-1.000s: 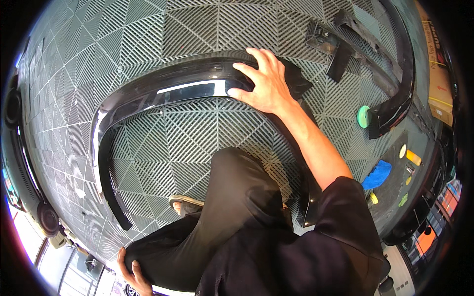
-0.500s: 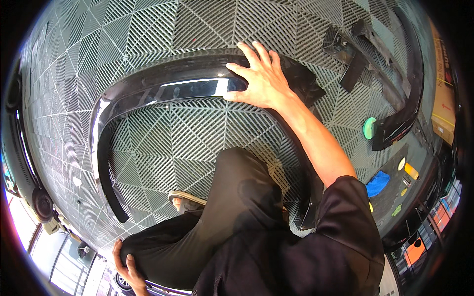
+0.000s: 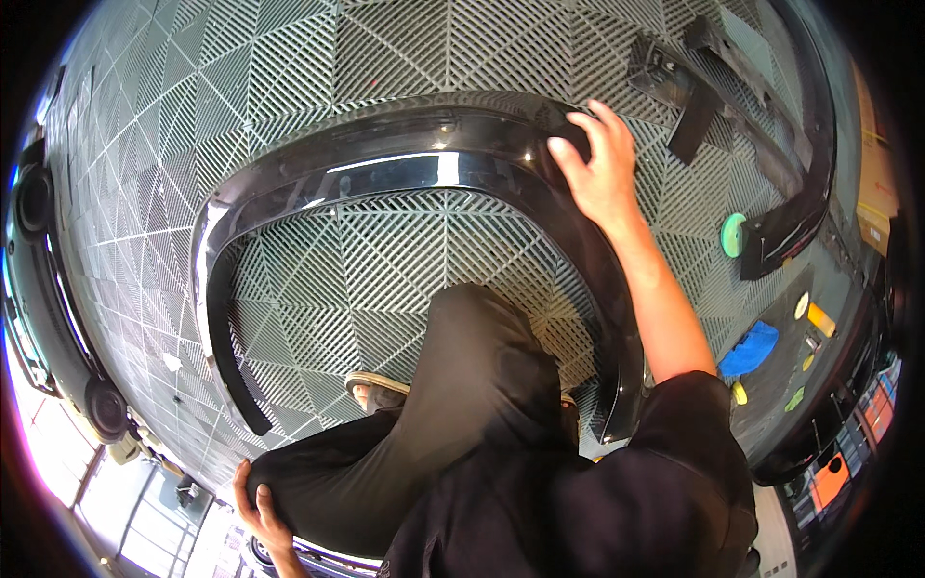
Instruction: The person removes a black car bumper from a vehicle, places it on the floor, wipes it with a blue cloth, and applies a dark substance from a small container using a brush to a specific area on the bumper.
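Note:
A glossy black arched trim piece (image 3: 376, 144) lies on the ribbed floor tiles, curving around my bent legs. My right hand (image 3: 602, 169) is at its upper right bend, fingers spread and slightly curled over the surface; whether the fingertips touch it is unclear. At the lower left, my left hand (image 3: 262, 506) wraps round my dark-trousered knee (image 3: 289, 482). My sandaled foot (image 3: 381, 390) shows inside the arch.
More black trim pieces (image 3: 694, 130) lie at upper right. A green pad (image 3: 732, 234), blue cloth (image 3: 747, 349) and small yellow items (image 3: 819, 318) are at right, beside a cardboard box (image 3: 877, 193). A dark vehicle (image 3: 53, 289) lines the left edge.
My right hand has shifted rightward along the black arched piece, from its upper middle to the bend, uncovering the glossy stretch. My left hand stays on my knee.

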Available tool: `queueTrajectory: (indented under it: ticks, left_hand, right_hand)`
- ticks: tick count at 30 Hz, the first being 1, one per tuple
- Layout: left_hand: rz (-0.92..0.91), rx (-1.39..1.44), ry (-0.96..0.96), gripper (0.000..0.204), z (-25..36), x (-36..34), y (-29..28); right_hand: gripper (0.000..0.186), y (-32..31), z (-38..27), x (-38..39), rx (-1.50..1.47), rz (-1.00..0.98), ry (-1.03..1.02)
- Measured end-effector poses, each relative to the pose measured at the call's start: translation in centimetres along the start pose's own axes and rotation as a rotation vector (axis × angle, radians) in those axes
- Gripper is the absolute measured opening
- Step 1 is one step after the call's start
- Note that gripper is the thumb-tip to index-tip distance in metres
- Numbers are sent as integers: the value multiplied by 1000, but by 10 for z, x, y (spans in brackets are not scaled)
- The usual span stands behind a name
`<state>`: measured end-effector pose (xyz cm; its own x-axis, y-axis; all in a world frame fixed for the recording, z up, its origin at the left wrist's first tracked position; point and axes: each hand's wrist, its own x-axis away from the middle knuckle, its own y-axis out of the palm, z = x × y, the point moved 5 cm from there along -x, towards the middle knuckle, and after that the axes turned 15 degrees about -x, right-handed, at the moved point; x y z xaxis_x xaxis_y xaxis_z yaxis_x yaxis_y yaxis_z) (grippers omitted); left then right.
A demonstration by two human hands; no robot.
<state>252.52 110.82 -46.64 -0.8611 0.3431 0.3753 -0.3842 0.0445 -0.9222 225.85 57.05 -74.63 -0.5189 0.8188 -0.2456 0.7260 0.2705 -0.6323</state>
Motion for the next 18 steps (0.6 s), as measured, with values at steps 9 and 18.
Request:
queueTrajectory:
  ticks: [9, 18]
  left_hand:
    - [149, -76, 337, 60, 50, 40, -10]
    - [297, -37, 601, 53, 26, 37, 12]
  right_hand:
    - [29, -191, 78, 158, 140, 229, 635]
    - [58, -334, 59, 484, 159, 760, 1073]
